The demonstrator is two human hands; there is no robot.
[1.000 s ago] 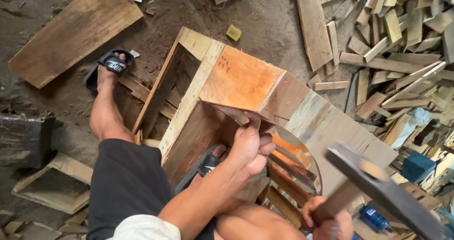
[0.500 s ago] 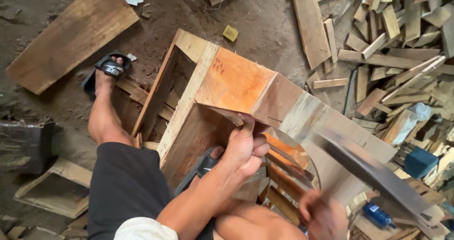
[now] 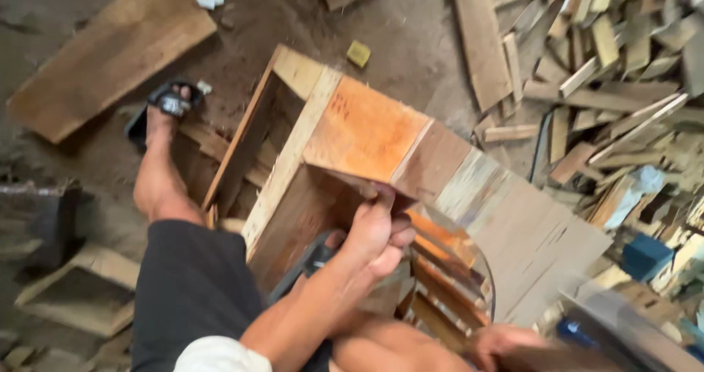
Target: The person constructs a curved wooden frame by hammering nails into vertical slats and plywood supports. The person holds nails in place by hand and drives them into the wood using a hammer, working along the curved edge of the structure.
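1. Left hand [image 3: 378, 234] reaches forward, fingers curled over the near inner edge of the wooden crate [image 3: 367, 130]; thumb on top of the board, knuckles bent below. A firm hold on the wood.
2. Crate sits on the dirt floor [image 3: 418, 34], tilted, open side facing left. Top panel orange-stained; paler boards run off to the right.
3. Right hand [image 3: 506, 343] low at the bottom edge, closed round a wooden handle [image 3: 557, 357]. Fingers wrapped tight, though blur hides detail.
4. Hammer head [image 3: 623, 321] shows only as a grey smear at lower right; exact shape cannot be told.
5. Left leg stretched out beside the crate, foot in a dark sandal [image 3: 165, 104] on the floor.
6. Broad plank [image 3: 103, 60] lies flat at upper left, well apart from the crate.
7. Heap of wood offcuts [image 3: 609, 56] fills the upper right.
8. Small blue box [image 3: 645, 254] among the scraps at right.
9. Shallow wooden tray [image 3: 73, 291] at lower left, near the leg.
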